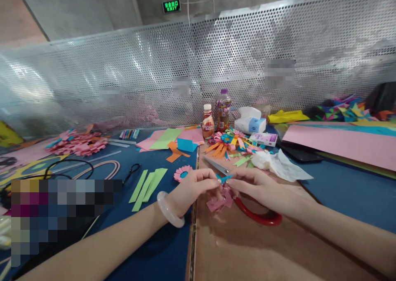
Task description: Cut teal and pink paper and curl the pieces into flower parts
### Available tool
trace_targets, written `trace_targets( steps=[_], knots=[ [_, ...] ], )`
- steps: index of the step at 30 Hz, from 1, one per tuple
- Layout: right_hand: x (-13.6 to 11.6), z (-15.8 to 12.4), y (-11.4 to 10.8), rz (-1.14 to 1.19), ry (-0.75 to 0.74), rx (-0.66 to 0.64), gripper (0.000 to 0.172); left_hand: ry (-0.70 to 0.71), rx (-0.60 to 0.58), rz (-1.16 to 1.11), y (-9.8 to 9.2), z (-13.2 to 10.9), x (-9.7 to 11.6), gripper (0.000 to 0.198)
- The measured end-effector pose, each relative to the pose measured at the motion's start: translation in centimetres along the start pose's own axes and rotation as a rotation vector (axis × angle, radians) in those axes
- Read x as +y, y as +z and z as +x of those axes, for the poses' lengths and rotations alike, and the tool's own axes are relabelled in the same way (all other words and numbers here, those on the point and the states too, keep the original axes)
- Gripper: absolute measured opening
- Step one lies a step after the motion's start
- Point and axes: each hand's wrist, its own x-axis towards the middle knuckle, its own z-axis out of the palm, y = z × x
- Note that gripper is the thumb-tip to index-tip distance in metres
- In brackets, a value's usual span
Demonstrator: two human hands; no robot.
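My left hand [193, 188] and my right hand [258, 186] meet over the brown board [247, 248], fingers pinched together on a small blue paper piece [223, 178]. Under the fingers hangs a pink fringed paper piece [220, 200]. Red-handled scissors [256, 216] lie on the board below my right hand, their blade [216, 164] pointing away to the left. A pale bangle [168, 210] sits on my left wrist. A pink paper flower with a blue centre [182, 173] lies just left of my left hand.
Green paper strips [147, 186] lie on the blue mat. Behind are coloured paper sheets [168, 140], two bottles [216, 118], a tissue pack [252, 124], crumpled tissue [278, 162], a pile of paper flowers [77, 142], a large pink sheet [340, 142] and a perforated metal screen [198, 66].
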Motion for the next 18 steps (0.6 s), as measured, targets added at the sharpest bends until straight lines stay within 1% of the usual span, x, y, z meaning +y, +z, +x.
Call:
trace_targets(
  steps=[3, 7, 12, 14, 16, 18],
  knots=[
    [0.21, 0.03, 0.2, 0.016, -0.037, 0.056, 0.019, -0.01, -0.007, 0.001, 0.09, 0.0, 0.05, 0.016],
    [0.38, 0.08, 0.42, 0.028, -0.094, 0.122, 0.018, -0.018, -0.039, 0.019, 0.1, 0.0, 0.1, 0.018],
    [0.29, -0.05, 0.68, 0.056, -0.048, 0.129, 0.021, 0.026, -0.047, 0.121, 0.22, -0.05, -0.01, 0.022],
    [0.36, -0.06, 0.75, 0.056, -0.019, 0.158, 0.023, 0.072, -0.022, 0.169, 0.35, -0.04, -0.1, 0.02],
    [0.47, 0.0, 0.75, 0.029, -0.011, 0.192, 0.025, 0.128, 0.042, 0.216, 0.48, -0.04, -0.19, 0.017],
    [0.49, 0.06, 0.73, 0.004, -0.01, 0.212, 0.027, 0.154, 0.097, 0.272, 0.58, -0.08, -0.24, 0.017]
  ],
)
